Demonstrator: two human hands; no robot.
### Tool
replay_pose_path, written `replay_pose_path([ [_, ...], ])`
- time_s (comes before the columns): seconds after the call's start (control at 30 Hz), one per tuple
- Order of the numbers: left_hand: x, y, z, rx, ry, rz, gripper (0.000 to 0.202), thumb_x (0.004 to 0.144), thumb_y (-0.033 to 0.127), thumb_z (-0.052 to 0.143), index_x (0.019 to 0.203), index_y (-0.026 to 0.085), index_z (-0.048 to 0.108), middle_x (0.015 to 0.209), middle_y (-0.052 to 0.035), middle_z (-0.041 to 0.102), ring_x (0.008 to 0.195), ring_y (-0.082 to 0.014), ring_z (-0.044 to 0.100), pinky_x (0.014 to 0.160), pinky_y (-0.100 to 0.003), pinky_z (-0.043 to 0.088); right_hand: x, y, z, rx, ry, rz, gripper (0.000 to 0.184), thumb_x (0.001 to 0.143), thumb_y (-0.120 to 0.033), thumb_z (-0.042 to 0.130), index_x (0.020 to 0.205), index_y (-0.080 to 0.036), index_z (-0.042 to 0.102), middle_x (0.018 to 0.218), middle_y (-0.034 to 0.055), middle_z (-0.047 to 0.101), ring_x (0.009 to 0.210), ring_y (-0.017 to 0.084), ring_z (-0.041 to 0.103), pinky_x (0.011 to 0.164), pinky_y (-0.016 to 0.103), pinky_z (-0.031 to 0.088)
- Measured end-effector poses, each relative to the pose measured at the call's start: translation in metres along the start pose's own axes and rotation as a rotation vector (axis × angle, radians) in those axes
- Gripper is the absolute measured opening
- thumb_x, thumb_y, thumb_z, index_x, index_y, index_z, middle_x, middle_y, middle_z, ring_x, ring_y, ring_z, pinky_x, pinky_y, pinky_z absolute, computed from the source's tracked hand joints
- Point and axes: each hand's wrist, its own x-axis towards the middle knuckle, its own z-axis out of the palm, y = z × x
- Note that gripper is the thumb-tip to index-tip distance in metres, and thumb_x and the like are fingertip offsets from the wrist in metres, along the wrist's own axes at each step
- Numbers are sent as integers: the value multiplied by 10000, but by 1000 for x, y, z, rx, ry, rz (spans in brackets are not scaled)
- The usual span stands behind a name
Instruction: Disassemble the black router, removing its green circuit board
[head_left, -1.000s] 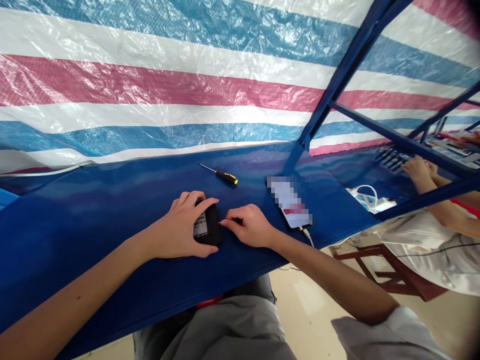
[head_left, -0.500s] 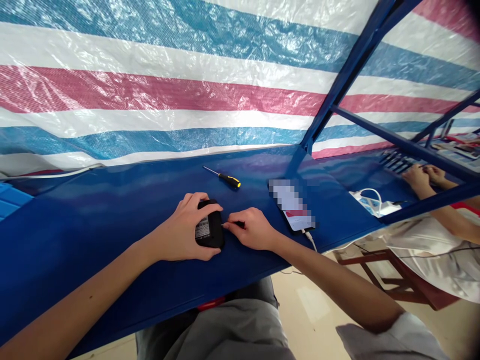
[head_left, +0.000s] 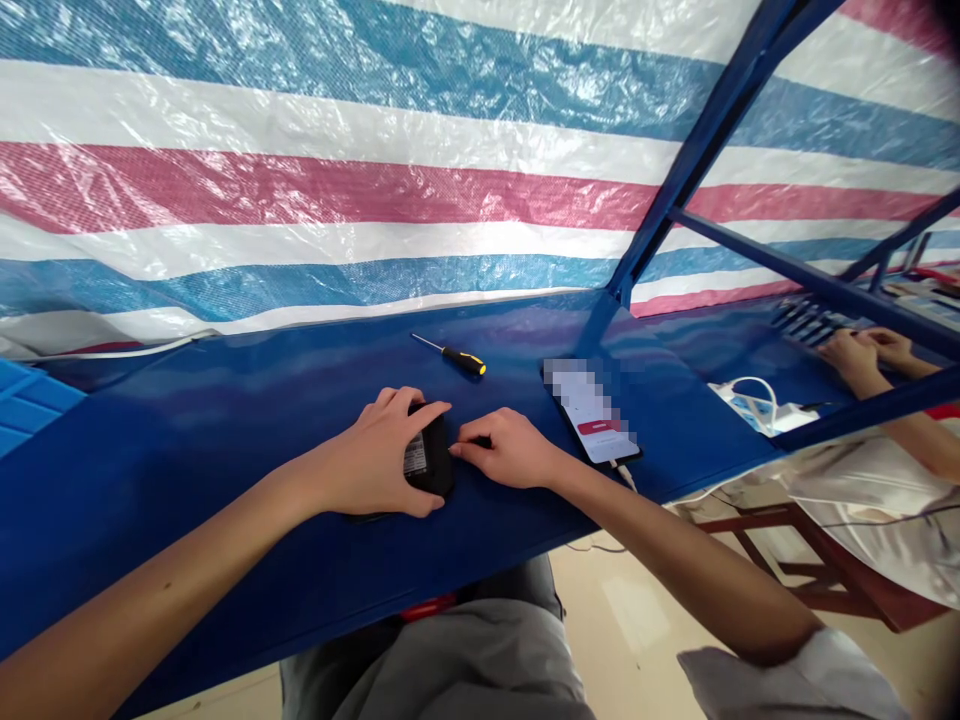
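My left hand (head_left: 367, 460) lies over a black box-shaped device (head_left: 441, 465) with a printed label, thumb and fingers gripping its two long sides against the table. Much of the device is hidden under the palm. At its right end, my right hand (head_left: 506, 450) is closed in a pinch, the fingertips touching or almost touching the casing. What sits between those fingertips is too small to make out. Behind the hands lies a screwdriver (head_left: 466, 361) with a black and yellow handle, its shaft pointing left.
A phone (head_left: 600, 425) with a lit screen and a white cable lies right of my right hand. A blue tray (head_left: 37, 405) stands at the left edge. Farther right are a blue metal frame (head_left: 675, 190), a power strip (head_left: 757, 410) and another person's hands (head_left: 855, 355).
The whole view has shifted slightly. A thin, shiny piece between my right fingertips and the device showed earlier and is now hardly visible. My left hand keeps its grip.
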Motion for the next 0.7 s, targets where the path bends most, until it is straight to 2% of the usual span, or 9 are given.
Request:
replay_pose_path([
  [0.1, -2, -2, 4, -58, 63, 52, 841, 685, 635, 840, 1445, 354, 613, 1555, -135, 440, 1507, -462, 366, 1125, -621, 527, 0, -1, 1, -19, 19, 5, 336, 1028, -242, 684, 694, -200, 684, 665, -32, 603, 663, 122, 477, 644, 277, 271],
  [0.2, -7, -5, 7, -102, 134, 95, 706, 696, 589, 842, 1329, 348, 643, 1501, -124, 442, 1463, -439, 411, 1114, -607, 536, 0, -2, 1, -28, 12, -2, 364, 1033, -243, 675, 671, -203, 662, 645, -34, 583, 647, 124, 466, 635, 280, 261],
  [0.37, -13, -8, -4, -124, 465, 154, 750, 686, 611, 845, 1351, 347, 619, 1500, -97, 414, 1459, -409, 442, 1187, -582, 483, -1, -2, 1, -35, -1, -20, 385, 1041, -247, 661, 660, -200, 629, 630, -33, 571, 635, 126, 473, 641, 281, 260],
  [0.47, -18, -14, -10, -169, 488, 157, 772, 728, 609, 851, 1398, 337, 579, 1528, -108, 411, 1497, -402, 449, 1196, -554, 482, -1, -2, 2, -36, 0, -23, 392, 1050, -251, 648, 663, -200, 611, 628, -36, 560, 631, 125, 477, 640, 278, 265],
  [0.57, -28, -23, -12, -283, 523, 139, 761, 778, 562, 858, 1423, 321, 534, 1577, -126, 398, 1574, -401, 395, 1252, -552, 433, -2, -2, 2, -32, 10, -25, 410, 1062, -260, 631, 658, -198, 590, 634, -34, 558, 625, 123, 473, 637, 280, 269],
  [0.7, -44, -36, -15, -486, 587, 101, 734, 788, 526, 876, 1398, 338, 513, 1641, -100, 425, 1617, -391, 376, 1315, -580, 354, -3, 0, 3, -24, 21, -31, 404, 1062, -255, 616, 662, -201, 588, 646, -25, 579, 621, 128, 470, 643, 287, 280],
])
